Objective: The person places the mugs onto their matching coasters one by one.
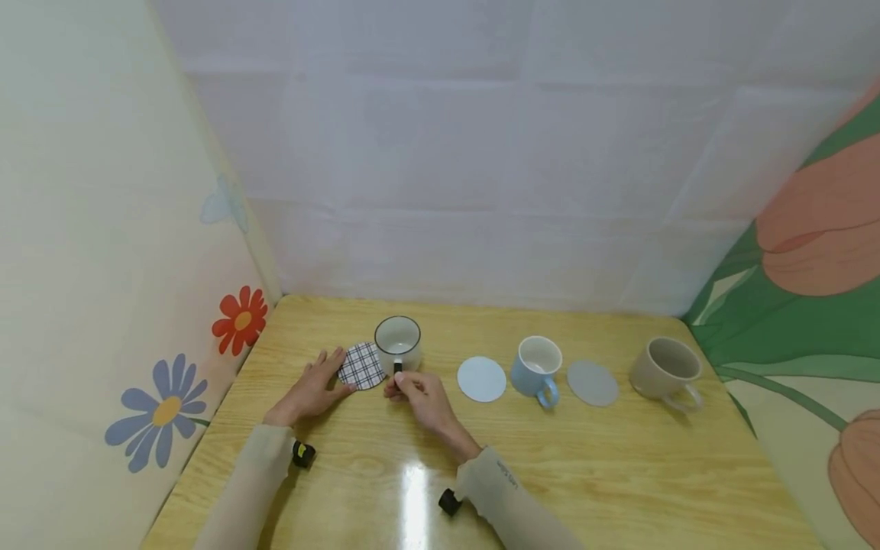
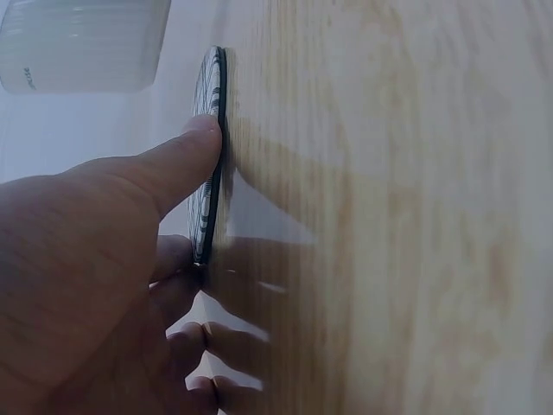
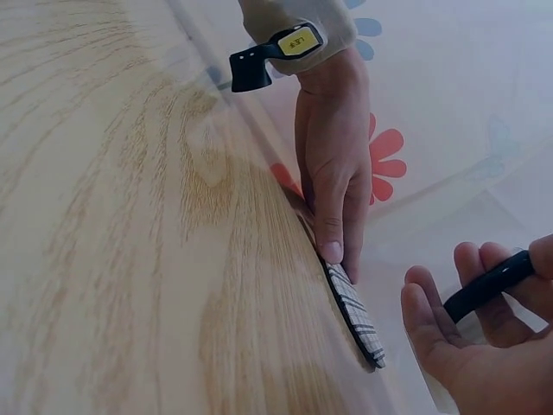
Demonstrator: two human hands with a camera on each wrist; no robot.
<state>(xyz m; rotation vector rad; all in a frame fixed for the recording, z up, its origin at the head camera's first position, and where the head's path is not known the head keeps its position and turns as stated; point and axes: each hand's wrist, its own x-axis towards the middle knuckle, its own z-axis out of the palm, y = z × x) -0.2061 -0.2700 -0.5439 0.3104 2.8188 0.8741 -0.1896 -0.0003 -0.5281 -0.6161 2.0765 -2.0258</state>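
Observation:
A white mug (image 1: 408,357) with a black rim is at the centre left of the head view, overlapping the right edge of a round checked coaster (image 1: 360,367). My right hand (image 1: 428,401) pinches its black handle (image 3: 486,290) between thumb and fingers. From the left wrist, the mug's base shows a gap above the coaster, so it appears raised. My left hand (image 1: 311,391) rests at the coaster's left side, fingers spread and fairly straight. Its thumb (image 2: 186,156) touches the coaster's near edge, and fingers reach around the far side.
To the right on the wooden table (image 1: 584,473) lie a pale blue coaster (image 1: 481,379) and a grey coaster (image 1: 593,383). A light blue mug (image 1: 529,376) stands between them, and a beige mug (image 1: 649,374) stands at far right. Cloth walls (image 1: 447,153) enclose the back and sides.

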